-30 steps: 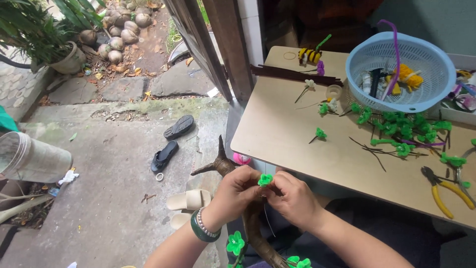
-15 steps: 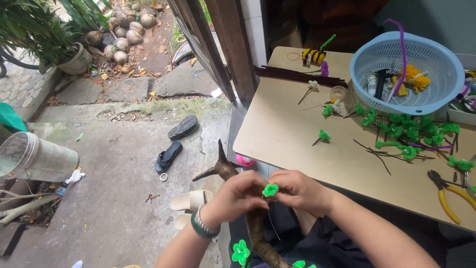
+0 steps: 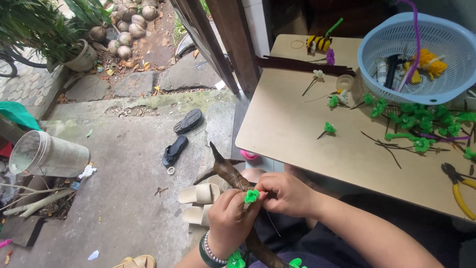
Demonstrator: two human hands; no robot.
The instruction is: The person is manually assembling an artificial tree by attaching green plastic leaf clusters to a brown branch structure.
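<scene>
Both grips, left hand (image 3: pixel 229 221) and right hand (image 3: pixel 287 194), pinched on green flower (image 3: pixel 251 196), stem hidden.

Daylight falls on a grey concrete floor (image 3: pixel 124 164) outside a dark wooden door frame (image 3: pixel 225 44). A pale tan surface (image 3: pixel 317 149) stands at the right. Beyond the concrete lie paving stones (image 3: pixel 134 82), a potted plant (image 3: pixel 82 54) and piled coconut husks (image 3: pixel 126 30).

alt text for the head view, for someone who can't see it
Left hand and right hand pinch a green leaf against a brown branch over the lap. Beside them, a table holds more leaves, a blue basket and yellow pliers.
</scene>
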